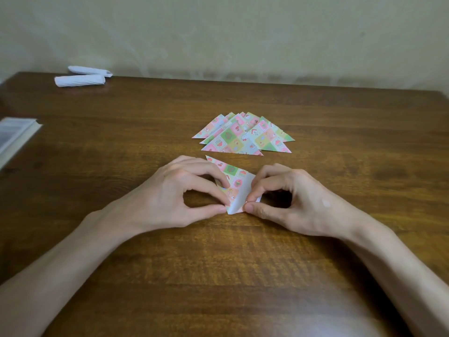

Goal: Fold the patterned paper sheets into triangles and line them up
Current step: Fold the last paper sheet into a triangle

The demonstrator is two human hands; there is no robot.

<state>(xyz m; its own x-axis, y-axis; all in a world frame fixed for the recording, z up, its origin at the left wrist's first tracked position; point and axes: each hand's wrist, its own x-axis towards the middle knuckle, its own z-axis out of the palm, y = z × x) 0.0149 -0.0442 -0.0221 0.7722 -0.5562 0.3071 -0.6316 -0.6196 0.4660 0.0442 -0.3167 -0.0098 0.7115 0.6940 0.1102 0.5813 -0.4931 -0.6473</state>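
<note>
1. Head view: left hand and right hand both pinch patterned sheet on table, near folded triangles.
2. Fold under way; next, likely align corners, crease.

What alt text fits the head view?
Left hand and right hand pinch a partly folded patterned paper sheet on a brown wooden table. Behind it lie overlapping folded patterned paper triangles.

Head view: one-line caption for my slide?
Both hands' fingers fold a patterned paper sheet before overlapping folded paper triangles.
</note>
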